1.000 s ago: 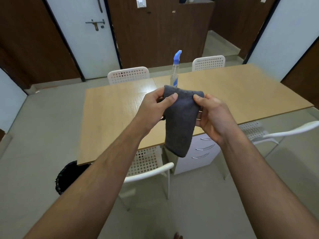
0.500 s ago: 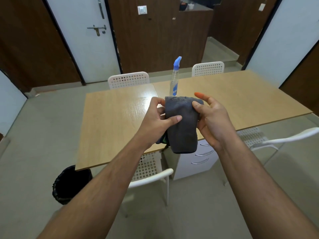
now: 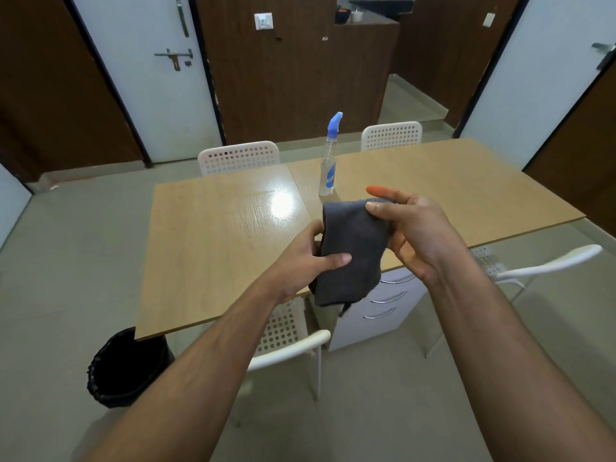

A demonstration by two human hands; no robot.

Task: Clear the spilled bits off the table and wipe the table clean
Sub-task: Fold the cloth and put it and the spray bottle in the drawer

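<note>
Two hands on grey cloth (image 3: pixel 350 251), held above surface (image 3: pixel 216 245) near edge: left hand (image 3: pixel 308 258) fingers clamped mid-cloth; right hand (image 3: pixel 410 235) pinches top, other fingers apart. Cloth now folded shorter vs. 1 s ago; wiping likely next. Spray bottle (image 3: pixel 328 165) upright behind.

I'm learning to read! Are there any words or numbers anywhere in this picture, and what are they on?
No text here can be read.
Spray bottle: it has a blue label, but the print is too small and blurred to read.
Wall switch plate: no readable marking.
Grey cloth, table, doors: no writing visible.
</note>
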